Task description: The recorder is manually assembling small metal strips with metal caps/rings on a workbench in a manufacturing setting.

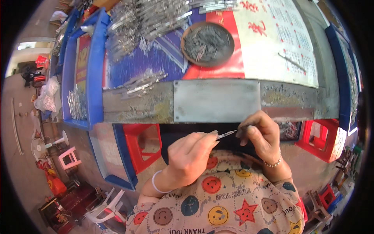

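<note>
Just off the bench's near edge, my left hand (191, 156) pinches a small slim metal piece (226, 135) between thumb and fingertips. My right hand (261, 136) is closed at the piece's other, darker end; whether it holds a separate part there is too small to tell. On the bench beyond sits a round brown bowl (230, 50) full of small dark metal pieces (206, 41). Left of it lie heaps of silvery slim metal parts (152, 23), with a smaller pile (144, 82) near the front edge.
A bare metal plate (216, 100) is set on the bench's front edge. A thin metal rod (292, 61) lies on the printed sheet at right. Blue trays (95, 70) flank the bench. Red stools (142, 150) stand below, and a white chair (111, 208) is behind at left.
</note>
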